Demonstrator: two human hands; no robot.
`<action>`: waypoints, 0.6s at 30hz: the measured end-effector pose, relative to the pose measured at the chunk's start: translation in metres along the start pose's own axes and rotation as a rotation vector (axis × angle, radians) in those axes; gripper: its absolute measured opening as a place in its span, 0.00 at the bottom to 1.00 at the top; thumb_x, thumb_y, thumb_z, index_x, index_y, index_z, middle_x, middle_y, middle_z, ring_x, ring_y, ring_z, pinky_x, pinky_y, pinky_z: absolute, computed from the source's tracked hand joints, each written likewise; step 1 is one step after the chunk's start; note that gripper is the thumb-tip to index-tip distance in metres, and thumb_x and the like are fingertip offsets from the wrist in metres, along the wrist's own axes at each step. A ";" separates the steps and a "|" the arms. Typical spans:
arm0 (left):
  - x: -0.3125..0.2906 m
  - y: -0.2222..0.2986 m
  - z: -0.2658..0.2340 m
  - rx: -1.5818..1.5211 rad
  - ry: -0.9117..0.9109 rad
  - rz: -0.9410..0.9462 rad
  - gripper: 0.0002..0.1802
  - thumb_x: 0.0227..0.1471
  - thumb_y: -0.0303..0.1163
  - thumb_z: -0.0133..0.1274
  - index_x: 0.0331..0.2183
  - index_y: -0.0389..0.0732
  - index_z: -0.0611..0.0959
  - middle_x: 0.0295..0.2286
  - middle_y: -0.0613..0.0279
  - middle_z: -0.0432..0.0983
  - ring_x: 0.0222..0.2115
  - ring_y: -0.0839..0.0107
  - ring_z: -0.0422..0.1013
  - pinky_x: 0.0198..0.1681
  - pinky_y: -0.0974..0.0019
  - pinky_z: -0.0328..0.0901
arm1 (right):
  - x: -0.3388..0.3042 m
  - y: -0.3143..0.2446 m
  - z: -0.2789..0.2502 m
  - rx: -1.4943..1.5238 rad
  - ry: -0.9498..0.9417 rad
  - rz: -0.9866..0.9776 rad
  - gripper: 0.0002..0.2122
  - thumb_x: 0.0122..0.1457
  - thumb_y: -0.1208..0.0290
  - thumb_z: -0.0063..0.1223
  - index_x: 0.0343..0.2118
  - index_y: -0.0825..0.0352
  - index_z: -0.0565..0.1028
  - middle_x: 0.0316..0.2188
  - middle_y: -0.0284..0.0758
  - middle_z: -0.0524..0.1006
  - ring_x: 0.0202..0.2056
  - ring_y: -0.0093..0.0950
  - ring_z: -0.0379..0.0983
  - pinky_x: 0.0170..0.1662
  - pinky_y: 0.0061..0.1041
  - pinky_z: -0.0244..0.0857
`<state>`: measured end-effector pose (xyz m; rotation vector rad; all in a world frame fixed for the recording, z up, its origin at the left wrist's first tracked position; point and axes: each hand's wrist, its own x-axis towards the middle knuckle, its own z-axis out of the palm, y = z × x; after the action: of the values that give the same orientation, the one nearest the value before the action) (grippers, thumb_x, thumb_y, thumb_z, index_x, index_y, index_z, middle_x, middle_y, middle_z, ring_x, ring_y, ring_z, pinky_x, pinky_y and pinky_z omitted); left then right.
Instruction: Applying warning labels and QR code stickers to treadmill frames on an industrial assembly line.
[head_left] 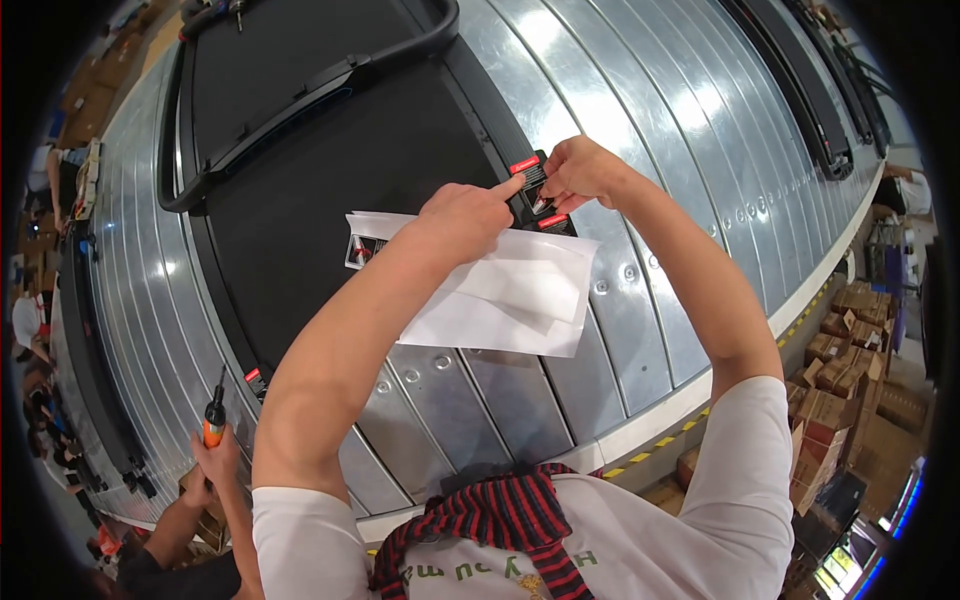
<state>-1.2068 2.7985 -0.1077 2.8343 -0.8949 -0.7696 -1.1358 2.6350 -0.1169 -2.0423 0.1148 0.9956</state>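
Note:
A black treadmill lies in front of me with its dark belt (330,170) facing up. My left hand (468,218) reaches to the end corner of its right side rail, index finger stretched onto a red-and-black warning label (526,167). The other fingers curl over a creased white sticker sheet (510,290), apparently gripping it; their tips are hidden. At the same corner my right hand (584,172) pinches at the edge of the label, thumb and fingers together. Just below is another red-topped label (553,222). One more printed sticker (362,250) shows at the sheet's left edge.
The treadmill's handlebar (290,105) crosses the belt. Underneath is a slatted metal conveyor (640,90). At lower left, a co-worker's hands (217,460) hold an orange-and-black power screwdriver (213,415). More black frames (790,80) lie farther right. Cardboard boxes (835,400) stand beyond the conveyor edge.

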 end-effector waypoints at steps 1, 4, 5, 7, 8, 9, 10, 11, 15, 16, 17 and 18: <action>0.000 -0.001 0.000 -0.001 -0.001 -0.001 0.08 0.36 0.26 0.50 0.26 0.42 0.80 0.52 0.66 0.53 0.33 0.68 0.70 0.36 0.64 0.64 | 0.000 0.000 0.000 -0.009 0.015 -0.003 0.09 0.40 0.83 0.54 0.26 0.73 0.68 0.21 0.40 0.72 0.22 0.28 0.72 0.26 0.23 0.70; 0.002 -0.002 0.001 -0.001 0.016 0.028 0.08 0.36 0.26 0.50 0.26 0.42 0.80 0.52 0.66 0.53 0.33 0.67 0.70 0.36 0.64 0.64 | 0.002 0.002 -0.003 -0.009 0.019 -0.003 0.08 0.40 0.83 0.54 0.26 0.73 0.68 0.20 0.40 0.72 0.21 0.28 0.72 0.25 0.22 0.70; 0.003 -0.001 0.000 -0.006 0.028 0.032 0.08 0.36 0.26 0.51 0.26 0.42 0.80 0.52 0.66 0.53 0.33 0.67 0.70 0.36 0.64 0.65 | 0.003 0.003 -0.004 -0.001 0.009 0.000 0.08 0.40 0.83 0.53 0.26 0.73 0.68 0.20 0.40 0.72 0.21 0.28 0.72 0.24 0.22 0.70; 0.003 -0.002 0.002 -0.006 0.036 0.031 0.08 0.36 0.26 0.51 0.25 0.42 0.80 0.52 0.66 0.53 0.33 0.67 0.70 0.35 0.64 0.65 | 0.004 0.004 -0.002 -0.065 0.019 -0.014 0.10 0.40 0.82 0.55 0.28 0.74 0.68 0.21 0.39 0.72 0.23 0.27 0.72 0.25 0.22 0.70; 0.003 -0.003 0.005 -0.002 0.069 0.047 0.07 0.36 0.26 0.51 0.25 0.42 0.80 0.52 0.66 0.54 0.33 0.67 0.70 0.35 0.64 0.65 | 0.004 0.004 -0.002 -0.131 0.031 -0.026 0.12 0.39 0.81 0.56 0.29 0.75 0.68 0.21 0.39 0.71 0.25 0.27 0.72 0.26 0.22 0.69; 0.003 -0.004 0.007 0.002 0.101 0.063 0.07 0.36 0.26 0.51 0.24 0.41 0.79 0.52 0.66 0.54 0.33 0.67 0.70 0.35 0.64 0.65 | 0.004 0.004 0.001 -0.129 0.031 -0.028 0.12 0.39 0.81 0.56 0.29 0.75 0.68 0.21 0.39 0.71 0.25 0.27 0.72 0.26 0.22 0.69; 0.001 -0.004 0.008 0.005 0.101 0.061 0.07 0.36 0.26 0.51 0.24 0.41 0.79 0.52 0.66 0.54 0.33 0.67 0.70 0.35 0.64 0.65 | 0.003 0.002 0.005 -0.391 0.094 -0.134 0.13 0.39 0.78 0.58 0.29 0.75 0.68 0.20 0.38 0.71 0.23 0.27 0.72 0.24 0.23 0.68; -0.002 -0.005 0.008 -0.026 0.127 0.057 0.06 0.36 0.26 0.51 0.24 0.41 0.79 0.51 0.65 0.55 0.33 0.66 0.70 0.35 0.64 0.65 | 0.002 0.001 0.008 -0.652 0.157 -0.242 0.14 0.38 0.76 0.59 0.28 0.75 0.67 0.20 0.38 0.71 0.22 0.27 0.72 0.22 0.23 0.67; -0.020 -0.004 0.019 -0.084 0.300 0.091 0.02 0.35 0.26 0.51 0.20 0.40 0.77 0.44 0.61 0.64 0.30 0.63 0.70 0.32 0.63 0.65 | -0.006 0.002 0.007 -0.976 0.447 -0.327 0.28 0.32 0.60 0.66 0.33 0.73 0.66 0.20 0.40 0.71 0.25 0.28 0.72 0.20 0.26 0.64; -0.027 -0.001 0.018 -0.079 0.302 0.088 0.02 0.35 0.26 0.51 0.20 0.40 0.77 0.44 0.61 0.64 0.30 0.63 0.70 0.32 0.63 0.65 | -0.006 0.006 0.005 -0.975 0.449 -0.332 0.28 0.32 0.60 0.66 0.33 0.73 0.66 0.20 0.40 0.71 0.25 0.28 0.72 0.20 0.26 0.64; -0.039 0.003 0.019 -0.110 0.273 0.089 0.02 0.36 0.27 0.51 0.20 0.40 0.75 0.42 0.60 0.66 0.29 0.62 0.70 0.31 0.61 0.64 | -0.005 0.010 0.006 -0.761 0.315 -0.248 0.30 0.31 0.58 0.66 0.34 0.73 0.66 0.20 0.39 0.71 0.26 0.27 0.71 0.21 0.26 0.64; -0.051 0.013 0.018 -0.148 0.238 0.097 0.03 0.37 0.29 0.50 0.19 0.41 0.74 0.41 0.59 0.69 0.28 0.60 0.70 0.29 0.59 0.64 | -0.003 0.021 0.007 -0.547 0.177 -0.154 0.32 0.30 0.56 0.67 0.35 0.74 0.66 0.20 0.38 0.71 0.26 0.26 0.70 0.21 0.25 0.64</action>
<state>-1.2584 2.8179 -0.0983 2.6588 -0.8899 -0.4545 -1.1510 2.6261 -0.1309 -2.5891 -0.2463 0.8041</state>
